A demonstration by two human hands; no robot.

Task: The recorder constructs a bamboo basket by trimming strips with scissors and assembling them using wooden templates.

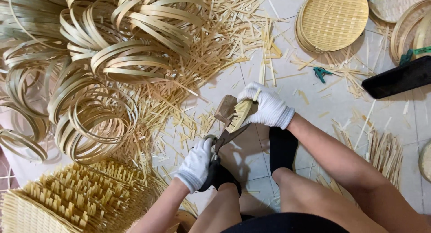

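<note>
The strips [242, 112], a small bundle of pale bamboo slats, lie on a slant: the long axis runs from lower left to upper right, the lower ends toward the shears [220, 145], the upper ends inside the right hand [268, 106]. The bundle sits over the tiled floor [314, 94], just above the person's knees. The right hand, in a white glove, is closed round the upper part of the strips, fingers curled tight. A small wooden block [225, 109] is just left of the bundle, touching or nearly touching it.

The left hand [196, 163], also gloved, is wrapped round the dark handles of the shears. The blades point up and right, parted in a narrow V, their tips at the lower ends of the strips.

Left of the hands lies a heap of bamboo hoops [103, 62], with offcuts [211, 40] strewn around. A woven tray [333, 18] lies at upper right.
</note>
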